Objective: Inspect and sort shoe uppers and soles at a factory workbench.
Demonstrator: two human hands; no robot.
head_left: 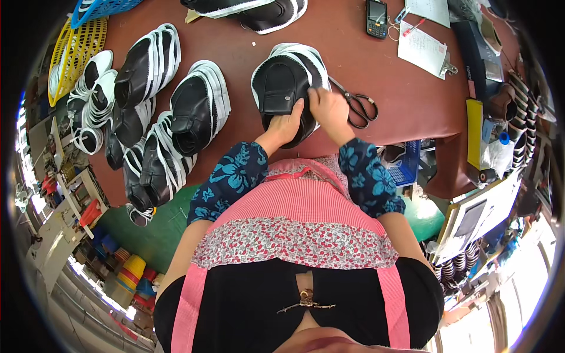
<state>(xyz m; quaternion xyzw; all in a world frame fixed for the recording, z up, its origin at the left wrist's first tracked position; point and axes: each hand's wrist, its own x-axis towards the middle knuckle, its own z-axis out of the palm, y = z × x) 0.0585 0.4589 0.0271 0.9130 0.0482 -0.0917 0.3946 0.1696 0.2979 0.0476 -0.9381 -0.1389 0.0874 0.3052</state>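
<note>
A stack of black leather shoe uppers (pixel 281 82) with white lining edges lies on the red-brown table in front of me. My left hand (pixel 283 127) reaches into the opening of the top upper; its thumb presses on the leather and its other fingers are hidden inside. At the right side of the same upper, my right hand (pixel 329 108) is closed, with thumb and forefinger pinching near its edge. Whether a small thread or tool is in that pinch, I cannot tell. Black-handled scissors (pixel 360 108) lie on the table just right of my right hand.
More stacks of black uppers (pixel 200 109) fill the table's left side, beside a yellow basket (pixel 76 56). Further uppers (pixel 265 13) lie at the far edge. A handheld scanner (pixel 376 19) and a clipped paper (pixel 422 50) are far right. A blue crate (pixel 405 170) stands below the table's edge.
</note>
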